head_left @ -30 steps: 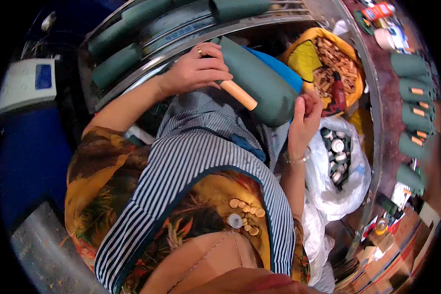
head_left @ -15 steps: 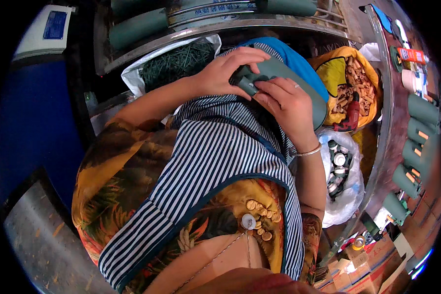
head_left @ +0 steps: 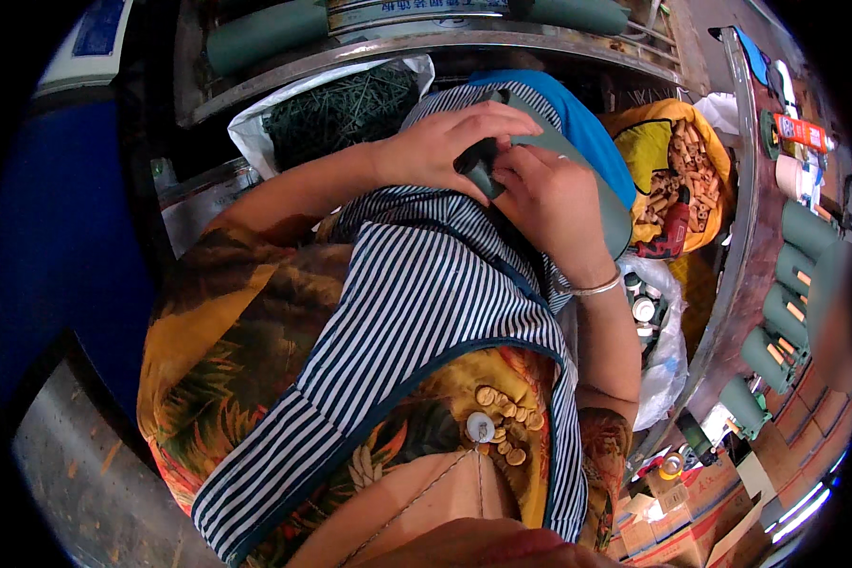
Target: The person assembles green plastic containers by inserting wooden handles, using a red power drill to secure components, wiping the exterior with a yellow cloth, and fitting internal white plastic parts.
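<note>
A large dull-green cylinder (head_left: 604, 189) lies slanting across my lap, over a striped apron (head_left: 417, 298). At its near end, my left hand (head_left: 435, 147) curves around the dark opening, thumb below and fingers above. My right hand (head_left: 554, 199) is closed at that same opening, its bent fingertips pressed together close to my left fingers. A small dark-green piece (head_left: 484, 170) shows between the two hands, partly covered. What the right fingertips pinch is hidden.
Beyond my left forearm is a white sack of thin dark-green sticks (head_left: 341, 109). To the right stand a yellow sack of short tan tubes (head_left: 699, 170), a red-and-black power drill (head_left: 674, 227) and a clear bag of white-and-dark parts (head_left: 667, 327). More green cylinders (head_left: 809, 227) line the right-hand bench.
My right fingertips have moved slightly up along the opening, closer to my left fingers, and now cover more of the small green piece. The whole view has shifted a little.
</note>
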A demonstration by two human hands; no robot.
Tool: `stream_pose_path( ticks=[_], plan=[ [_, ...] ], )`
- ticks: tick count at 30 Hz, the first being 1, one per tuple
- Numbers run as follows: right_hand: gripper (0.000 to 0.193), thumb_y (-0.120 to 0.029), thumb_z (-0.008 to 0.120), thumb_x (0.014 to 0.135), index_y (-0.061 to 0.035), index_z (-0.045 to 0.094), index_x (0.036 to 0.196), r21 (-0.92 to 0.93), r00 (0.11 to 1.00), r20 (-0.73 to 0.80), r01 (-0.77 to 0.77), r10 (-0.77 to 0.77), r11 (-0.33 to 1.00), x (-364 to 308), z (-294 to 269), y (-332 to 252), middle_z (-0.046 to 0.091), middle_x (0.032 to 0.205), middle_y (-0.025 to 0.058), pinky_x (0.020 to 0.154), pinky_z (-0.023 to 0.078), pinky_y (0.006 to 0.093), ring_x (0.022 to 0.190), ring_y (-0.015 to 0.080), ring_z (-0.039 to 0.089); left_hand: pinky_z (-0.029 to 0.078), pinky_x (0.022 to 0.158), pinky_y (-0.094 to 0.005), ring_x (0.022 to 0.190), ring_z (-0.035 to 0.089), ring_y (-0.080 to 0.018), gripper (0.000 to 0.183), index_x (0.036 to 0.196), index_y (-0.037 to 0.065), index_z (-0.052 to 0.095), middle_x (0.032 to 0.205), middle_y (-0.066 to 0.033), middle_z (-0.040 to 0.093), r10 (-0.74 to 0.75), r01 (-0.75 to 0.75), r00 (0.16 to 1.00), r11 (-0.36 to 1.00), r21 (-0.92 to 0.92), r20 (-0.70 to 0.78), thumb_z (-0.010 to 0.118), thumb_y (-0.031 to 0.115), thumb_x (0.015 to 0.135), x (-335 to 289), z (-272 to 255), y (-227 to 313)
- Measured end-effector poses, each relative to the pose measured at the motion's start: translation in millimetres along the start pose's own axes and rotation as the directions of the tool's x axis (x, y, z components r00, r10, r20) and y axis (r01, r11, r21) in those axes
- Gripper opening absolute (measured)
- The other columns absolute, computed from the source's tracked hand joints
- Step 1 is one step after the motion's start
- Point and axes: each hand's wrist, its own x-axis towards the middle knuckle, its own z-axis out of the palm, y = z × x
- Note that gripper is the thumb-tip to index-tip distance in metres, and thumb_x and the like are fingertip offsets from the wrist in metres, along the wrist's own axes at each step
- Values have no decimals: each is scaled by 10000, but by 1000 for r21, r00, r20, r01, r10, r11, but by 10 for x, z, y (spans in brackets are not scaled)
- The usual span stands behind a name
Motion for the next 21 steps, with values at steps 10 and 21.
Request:
stream_pose_path(
  ticks=[10, 21],
  plan=[
    [193, -121, 688, 747, -123, 644, 934, 31, 997, -66, 34, -32, 999, -137, -71, 115, 636, 780, 54, 585, 508, 357, 695, 237, 640, 443, 975, -375, 930, 600, -208, 773, 1291, 82, 476, 1334, -112, 507, -52, 50, 998, 997, 65, 33, 841, 259, 633, 139, -80, 27],
    [152, -166, 632, 718, -129, 562, 848, -319, 955, 46, 292, -293, 901, 46, -245, -40, 617, 832, 8, 535, 508, 324, 732, 195, 627, 482, 935, -374, 998, 600, -245, 794, 1308, 77, 452, 1317, -130, 515, -45, 45, 999, 999, -13, 25, 848, 224, 635, 124, -65, 56]
  ],
)
